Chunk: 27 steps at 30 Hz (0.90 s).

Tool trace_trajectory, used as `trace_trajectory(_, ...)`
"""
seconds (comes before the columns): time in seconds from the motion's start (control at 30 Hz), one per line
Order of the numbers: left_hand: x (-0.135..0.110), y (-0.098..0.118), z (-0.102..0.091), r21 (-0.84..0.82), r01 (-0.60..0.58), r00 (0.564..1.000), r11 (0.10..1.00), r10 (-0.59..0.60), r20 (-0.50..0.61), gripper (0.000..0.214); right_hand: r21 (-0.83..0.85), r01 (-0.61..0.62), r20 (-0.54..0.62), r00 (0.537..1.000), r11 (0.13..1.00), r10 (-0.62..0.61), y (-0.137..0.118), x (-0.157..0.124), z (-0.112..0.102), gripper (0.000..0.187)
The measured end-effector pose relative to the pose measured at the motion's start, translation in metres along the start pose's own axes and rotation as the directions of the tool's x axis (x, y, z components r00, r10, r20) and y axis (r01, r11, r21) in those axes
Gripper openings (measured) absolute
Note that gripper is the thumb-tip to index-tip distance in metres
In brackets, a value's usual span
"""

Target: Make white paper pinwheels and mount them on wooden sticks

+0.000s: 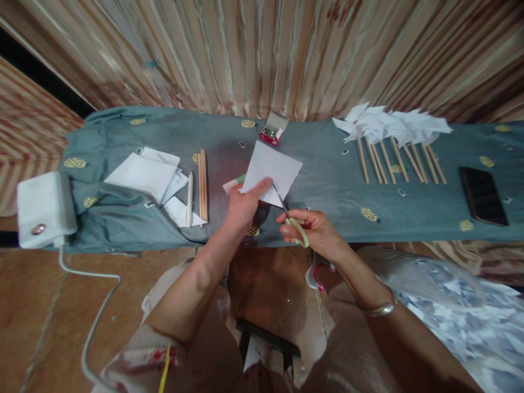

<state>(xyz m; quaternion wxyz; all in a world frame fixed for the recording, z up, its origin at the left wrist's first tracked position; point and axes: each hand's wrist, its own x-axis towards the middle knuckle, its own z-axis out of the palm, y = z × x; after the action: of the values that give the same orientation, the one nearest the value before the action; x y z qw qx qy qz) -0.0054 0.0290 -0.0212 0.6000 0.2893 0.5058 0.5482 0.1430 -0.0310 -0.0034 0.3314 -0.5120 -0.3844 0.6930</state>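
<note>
My left hand [244,204] pinches a white square of paper [268,166] by its lower left side, thumb on top. Scissors with pale green handles [301,229] are in my right hand [315,229], their blades on the paper's lower edge, pointing up toward its middle. Under the paper and beside my left fingers lies a pink and green piece [231,184], mostly covered. Just behind the paper stands an open small red box [271,135] holding small metallic pieces.
White paper sheets [141,176], a white pencil-like stick [190,199] and several wooden sticks [203,185] lie left. Paper pinwheels on sticks [393,128] and a black phone [483,196] lie right. A white device [46,210] with a cable sits far left; a plastic bag [450,305] is lower right.
</note>
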Motion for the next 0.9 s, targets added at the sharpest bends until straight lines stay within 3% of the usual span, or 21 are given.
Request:
trace_trajectory(0.37,0.002,0.003,-0.002,-0.059,-0.036,0.999,0.998,0.037,0.016,0.031,-0.032,-0.007,0.041,0.999,0.999,0.009,0.003,-0.001,-0.002,0.048)
trace_trajectory(0.57,0.006,0.010,-0.007,-0.089,-0.081,0.996,0.993,0.078,-0.036,0.034,-0.100,0.013,0.043,0.999,0.995,-0.009,-0.006,-0.007,-0.013,0.044)
trace_trajectory(0.67,0.008,0.011,-0.008,-0.077,-0.089,0.996,0.993,0.087,-0.033,0.036,-0.174,0.087,-0.028,0.995,0.981,-0.094,-0.010,-0.009,-0.023,0.042)
trace_trajectory(0.73,0.008,0.008,-0.009,-0.053,-0.079,0.997,0.996,0.078,-0.015,0.035,-0.191,0.161,-0.137,0.972,0.968,-0.189,-0.011,-0.008,-0.031,0.041)
trace_trajectory(0.9,0.001,-0.004,-0.006,0.202,-0.040,0.989,0.979,0.010,0.146,0.023,-0.119,0.332,-0.422,0.836,0.936,-0.350,-0.014,0.002,-0.043,0.041)
